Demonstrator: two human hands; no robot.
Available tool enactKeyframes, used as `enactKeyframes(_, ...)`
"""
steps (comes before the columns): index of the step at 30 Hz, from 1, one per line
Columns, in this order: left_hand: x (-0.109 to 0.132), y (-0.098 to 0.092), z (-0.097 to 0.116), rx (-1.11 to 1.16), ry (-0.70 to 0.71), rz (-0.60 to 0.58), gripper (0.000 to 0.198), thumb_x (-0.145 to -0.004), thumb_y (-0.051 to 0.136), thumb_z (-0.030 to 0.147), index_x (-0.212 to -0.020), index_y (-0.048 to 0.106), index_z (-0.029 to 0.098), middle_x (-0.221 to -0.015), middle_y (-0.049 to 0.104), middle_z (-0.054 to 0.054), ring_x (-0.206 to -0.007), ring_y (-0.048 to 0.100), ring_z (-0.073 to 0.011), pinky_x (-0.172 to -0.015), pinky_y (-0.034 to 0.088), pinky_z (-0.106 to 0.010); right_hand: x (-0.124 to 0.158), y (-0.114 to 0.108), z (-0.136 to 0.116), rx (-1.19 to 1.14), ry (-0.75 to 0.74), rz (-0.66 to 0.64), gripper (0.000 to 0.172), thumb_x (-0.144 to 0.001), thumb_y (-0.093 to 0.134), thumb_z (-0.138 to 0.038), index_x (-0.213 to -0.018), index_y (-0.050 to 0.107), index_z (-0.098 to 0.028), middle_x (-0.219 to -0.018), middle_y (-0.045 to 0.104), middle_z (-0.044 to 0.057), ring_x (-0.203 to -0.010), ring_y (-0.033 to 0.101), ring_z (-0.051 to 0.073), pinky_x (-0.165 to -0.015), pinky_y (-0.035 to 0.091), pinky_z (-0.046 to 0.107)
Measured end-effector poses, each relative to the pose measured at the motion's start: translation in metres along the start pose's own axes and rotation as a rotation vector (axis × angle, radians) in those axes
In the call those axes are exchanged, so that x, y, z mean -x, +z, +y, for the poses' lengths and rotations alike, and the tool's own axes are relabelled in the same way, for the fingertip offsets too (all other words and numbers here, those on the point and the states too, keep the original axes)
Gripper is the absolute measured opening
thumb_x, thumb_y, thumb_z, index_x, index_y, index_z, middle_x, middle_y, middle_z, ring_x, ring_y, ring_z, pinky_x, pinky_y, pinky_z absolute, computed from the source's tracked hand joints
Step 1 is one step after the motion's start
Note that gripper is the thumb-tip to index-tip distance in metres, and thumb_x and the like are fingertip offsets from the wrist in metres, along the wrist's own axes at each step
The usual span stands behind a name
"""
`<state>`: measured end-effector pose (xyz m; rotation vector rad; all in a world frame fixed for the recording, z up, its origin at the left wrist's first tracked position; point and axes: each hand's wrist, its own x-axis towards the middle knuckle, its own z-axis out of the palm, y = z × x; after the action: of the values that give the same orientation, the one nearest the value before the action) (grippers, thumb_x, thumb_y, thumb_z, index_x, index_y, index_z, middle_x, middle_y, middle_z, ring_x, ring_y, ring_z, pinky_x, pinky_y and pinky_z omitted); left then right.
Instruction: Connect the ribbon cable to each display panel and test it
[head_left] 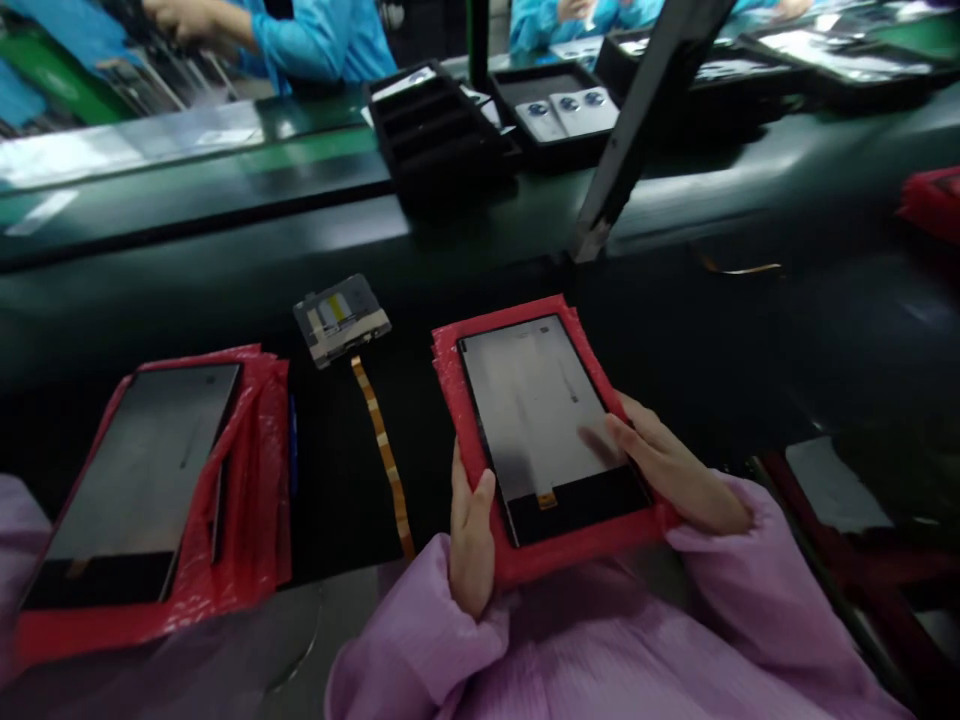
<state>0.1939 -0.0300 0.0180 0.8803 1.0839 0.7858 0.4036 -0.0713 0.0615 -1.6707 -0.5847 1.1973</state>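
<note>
A dark screen panel (541, 410) lies on a red bubble-wrap sheet (480, 340) in front of me. My left hand (471, 535) grips the sheet's near left edge, thumb on top beside the panel. On the right, my right hand (667, 470) rests on the sheet with its fingertips touching the panel's glass. A small orange tab (547, 499) shows near the panel's lower edge.
A second panel (135, 480) lies on red wrap (255, 480) at the left. A small circuit board (341, 318) with an orange flex strip (382, 450) sits between them. Black trays (435, 125) stand across the belt, where people in blue sleeves (315, 40) work. A slanted metal post (637, 120) rises ahead.
</note>
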Motion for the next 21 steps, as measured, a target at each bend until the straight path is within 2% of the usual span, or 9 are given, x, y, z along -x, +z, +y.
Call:
enactKeyframes(3, 0.001, 0.001, -0.003, 0.015, -0.045, 0.035, 0.057, -0.092, 0.047, 0.047, -0.145, 0.031, 0.031, -0.152, 0.038, -0.002, -0.138, 0.040, -0.0223, -0.113, 0.038, -0.037, -0.016, -0.011, 0.001, 0.161, -0.087, 0.059, 0.048, -0.083, 0.066, -0.048, -0.126, 0.058, -0.029, -0.129, 0.060, -0.001, -0.126, 0.050, 0.022, -0.112, 0.037, 0.037)
enactKeyframes(7, 0.001, 0.010, -0.001, 0.143, -0.148, 0.123, 0.054, -0.090, 0.052, 0.043, -0.141, 0.039, 0.031, -0.146, 0.048, -0.002, -0.130, 0.050, -0.0215, -0.100, 0.050, -0.031, -0.031, -0.023, 0.002, 0.086, -0.072, -0.011, 0.042, -0.085, 0.064, -0.043, -0.123, 0.060, -0.026, -0.123, 0.064, 0.001, -0.115, 0.059, 0.021, -0.102, 0.048, 0.035)
enactKeyframes(11, -0.013, 0.031, 0.004, 0.205, -0.153, 0.155, 0.048, -0.089, 0.054, 0.031, -0.137, 0.047, 0.029, -0.138, 0.056, -0.002, -0.123, 0.056, -0.0195, -0.094, 0.053, -0.026, -0.043, -0.039, 0.003, 0.016, -0.050, -0.049, 0.035, -0.085, 0.064, -0.037, -0.118, 0.064, -0.025, -0.114, 0.068, 0.003, -0.102, 0.065, 0.021, -0.088, 0.056, 0.033)
enactKeyframes(14, -0.029, 0.056, 0.007, 0.232, -0.159, 0.093, 0.050, -0.089, 0.052, 0.025, -0.138, 0.044, 0.026, -0.135, 0.058, -0.004, -0.119, 0.059, -0.0200, -0.097, 0.051, -0.030, -0.052, -0.060, 0.001, -0.010, -0.028, 0.004, 0.032, -0.085, 0.065, -0.035, -0.116, 0.064, -0.025, -0.106, 0.071, 0.002, -0.094, 0.067, 0.020, -0.079, 0.058, 0.029)
enactKeyframes(17, -0.044, 0.083, 0.007, 0.224, -0.142, -0.016, 0.051, -0.089, 0.049, 0.020, -0.140, 0.042, 0.023, -0.137, 0.057, -0.006, -0.123, 0.057, -0.0202, -0.106, 0.045, -0.034, -0.059, -0.086, -0.004, -0.003, 0.007, 0.111, 0.028, -0.085, 0.063, -0.030, -0.112, 0.065, -0.023, -0.098, 0.072, 0.004, -0.082, 0.068, 0.017, -0.071, 0.057, 0.026)
enactKeyframes(21, -0.060, 0.114, 0.002, 0.039, -0.045, -0.205, 0.052, -0.091, 0.041, 0.018, -0.143, 0.036, 0.020, -0.144, 0.049, -0.009, -0.131, 0.048, -0.0207, -0.114, 0.033, -0.036, -0.066, -0.124, -0.009, 0.060, 0.059, 0.243, 0.023, -0.087, 0.061, -0.027, -0.108, 0.065, -0.022, -0.090, 0.072, 0.009, -0.067, 0.067, 0.016, -0.064, 0.055, 0.030)
